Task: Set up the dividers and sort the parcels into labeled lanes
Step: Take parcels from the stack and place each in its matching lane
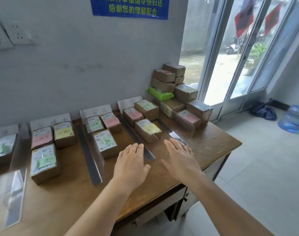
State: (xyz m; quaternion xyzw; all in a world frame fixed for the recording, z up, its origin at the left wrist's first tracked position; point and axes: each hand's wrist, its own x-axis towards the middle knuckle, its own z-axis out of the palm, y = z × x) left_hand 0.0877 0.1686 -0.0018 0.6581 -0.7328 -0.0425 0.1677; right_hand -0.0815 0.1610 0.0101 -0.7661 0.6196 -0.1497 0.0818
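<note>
Small brown parcels with coloured notes lie in lanes on a wooden table (213, 140). Clear dividers (92, 160) stand between the lanes, and white label cards (97, 111) lean on the wall behind them. My left hand (131, 162) hovers flat, fingers straight, over the near end of a divider (145, 150). My right hand (179, 155) is flat beside it, fingers straight, over the lane in front of a yellow-noted parcel (149, 130). Neither hand holds anything.
A stack of unsorted parcels (172, 80) and a green packet (159, 93) sit at the table's far right corner. Glass doors (239, 57) stand on the right, with a water jug (293, 118) on the floor. A blue sign (130, 7) hangs on the wall.
</note>
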